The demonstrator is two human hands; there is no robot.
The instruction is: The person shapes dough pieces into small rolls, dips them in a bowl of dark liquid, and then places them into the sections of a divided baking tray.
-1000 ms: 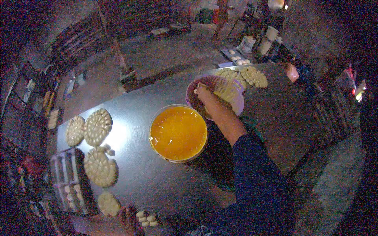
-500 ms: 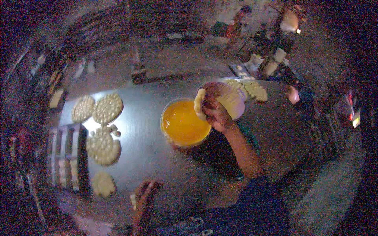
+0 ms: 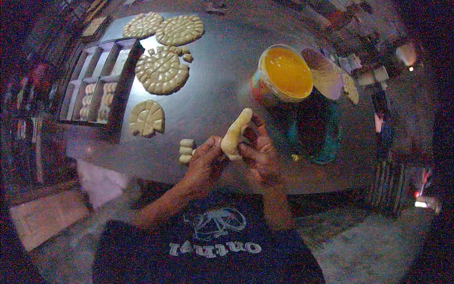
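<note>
A pale, elongated piece of dough (image 3: 233,134) is up between my two hands, over the table's near side. My left hand (image 3: 206,155) is closed, its fingertips pinching the lower left end. My right hand (image 3: 260,154) curls round the other side, thumb pressed against the dough and fingers behind it. Just left of my left hand, a few small dough pieces (image 3: 186,150) lie in a short row. Dim light hides part of the fingers.
A tub of yellow-orange liquid (image 3: 286,71) stands right of centre, a pale disc (image 3: 326,80) beyond it. Scored dough rounds (image 3: 162,71) lie at the left, beside a compartmented wooden tray (image 3: 127,78) with rolls inside. A dark green container (image 3: 326,142) sits right.
My right hand has come back from above the tub with the dough toward me. My left hand has risen from the table's near edge and taken hold too. The view has shifted.
</note>
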